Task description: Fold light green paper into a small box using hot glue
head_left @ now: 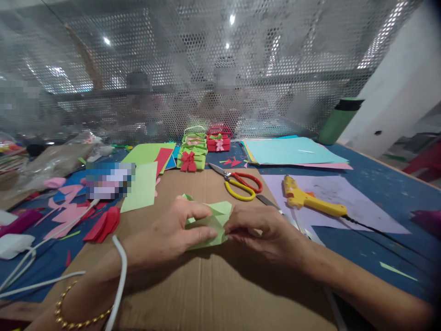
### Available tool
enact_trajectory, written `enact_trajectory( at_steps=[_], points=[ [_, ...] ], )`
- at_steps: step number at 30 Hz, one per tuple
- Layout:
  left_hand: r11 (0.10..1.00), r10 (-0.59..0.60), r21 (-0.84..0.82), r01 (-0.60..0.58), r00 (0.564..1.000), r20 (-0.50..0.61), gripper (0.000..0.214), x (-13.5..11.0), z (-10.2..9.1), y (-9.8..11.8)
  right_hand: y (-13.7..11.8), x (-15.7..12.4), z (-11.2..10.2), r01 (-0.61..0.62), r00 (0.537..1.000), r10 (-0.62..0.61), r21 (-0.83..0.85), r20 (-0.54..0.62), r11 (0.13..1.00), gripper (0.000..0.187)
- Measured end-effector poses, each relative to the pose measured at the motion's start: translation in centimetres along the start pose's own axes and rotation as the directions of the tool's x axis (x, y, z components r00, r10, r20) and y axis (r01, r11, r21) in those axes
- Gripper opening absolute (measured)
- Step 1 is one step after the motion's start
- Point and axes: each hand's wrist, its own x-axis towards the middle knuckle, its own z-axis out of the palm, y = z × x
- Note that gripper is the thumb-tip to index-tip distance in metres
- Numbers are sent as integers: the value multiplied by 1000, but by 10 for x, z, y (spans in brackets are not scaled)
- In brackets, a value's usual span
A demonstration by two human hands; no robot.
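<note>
Both hands are on a folded piece of light green paper (210, 234) above the brown cardboard sheet (220, 294). My left hand (179, 225) grips its left side, with the thumb along the near face and the fingers behind. At the right edge, my right hand (258, 230) pinches the paper between thumb and fingertips. Folded flaps stand up on its far side. Just beyond the hands lie scissors (237, 181) with one red and one yellow handle, blades apart. A knife with a dark blade (267, 201) lies partly hidden behind my right hand.
A yellow glue gun (310, 202) rests on lilac paper (372, 211) at right. Small green paper baskets (191, 158) and a red one (218, 142) stand at the back. Coloured sheets (285, 151), a green bottle (339, 120), red cut pieces (103, 224) and a white cable (119, 276) lie around.
</note>
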Motion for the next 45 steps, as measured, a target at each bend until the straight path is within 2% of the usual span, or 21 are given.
enact_trajectory(
  at_steps=[5, 8, 12, 17, 20, 22, 23, 24, 25, 26, 28, 29, 30, 31, 33, 37, 39, 45],
  points=[
    [996, -84, -39, 85, 996, 24, 21, 0, -1, -2, -2, 0, -1, 9, 1000, -10, -34, -11, 999, 13],
    [992, -94, -79, 94, 996, 0, 21, 1, 0, -3, -6, -1, -2, -67, 997, 67, -16, 23, 998, 9],
    [990, -102, -97, 101, 995, -6, 22, 2, 1, -2, -8, 0, -2, -153, 988, 151, 47, 33, 987, 13],
    [983, -116, -141, 118, 993, 18, 23, 2, 0, -1, -8, 1, 1, -306, 952, 305, 99, 23, 947, 17],
    [981, -107, -158, 109, 994, 19, 26, 3, 0, -2, -11, 2, 3, -323, 946, 322, 123, 28, 938, 15],
    [988, -92, -129, 89, 996, -17, 25, 3, 2, -5, -12, 2, 5, -326, 945, 326, 129, 21, 937, 14],
    [993, -71, -95, 64, 994, -81, 22, 3, 4, -5, -12, 2, 5, -334, 942, 336, 128, 5, 934, 14],
    [999, -30, -41, 23, 983, -179, 19, 3, 6, -6, -12, 3, 6, -352, 934, 357, 128, -22, 927, 14],
    [999, 33, 37, -23, 952, -304, 18, 2, 8, -5, -11, 3, 6, -374, 922, 384, 138, -57, 917, 15],
    [988, 123, 142, -67, 892, -435, 18, 1, 11, -4, -11, 3, 6, -394, 906, 412, 162, -100, 905, 16],
    [916, 334, 391, -94, 719, -610, 14, -1, 17, 1, -10, 3, 6, -411, 867, 461, 252, -188, 876, 19],
    [861, 430, 502, -83, 646, -631, 9, -3, 21, 4, -9, 4, 6, -403, 849, 476, 303, -228, 864, 21],
    [808, 500, 586, -63, 599, -625, 7, -4, 24, 7, -9, 4, 5, -386, 837, 481, 340, -262, 857, 21],
    [765, 549, 642, -50, 572, -610, 6, -4, 26, 9, -10, 5, 5, -369, 830, 478, 360, -288, 857, 22],
    [726, 592, 685, -59, 561, -579, 5, -5, 31, 12, -12, 5, 5, -348, 826, 467, 365, -315, 863, 22],
    [781, 531, 617, -100, 627, -570, 5, -5, 34, 13, -17, 3, 8, -339, 842, 453, 365, -294, 867, 23],
    [802, 504, 588, -104, 646, -573, 7, -5, 34, 12, -18, 3, 9, -333, 845, 448, 370, -290, 867, 23],
    [780, 542, 612, -132, 631, -555, 10, -7, 36, 7, -22, 4, 5, -327, 863, 412, 298, -293, 897, 22]
  ],
)
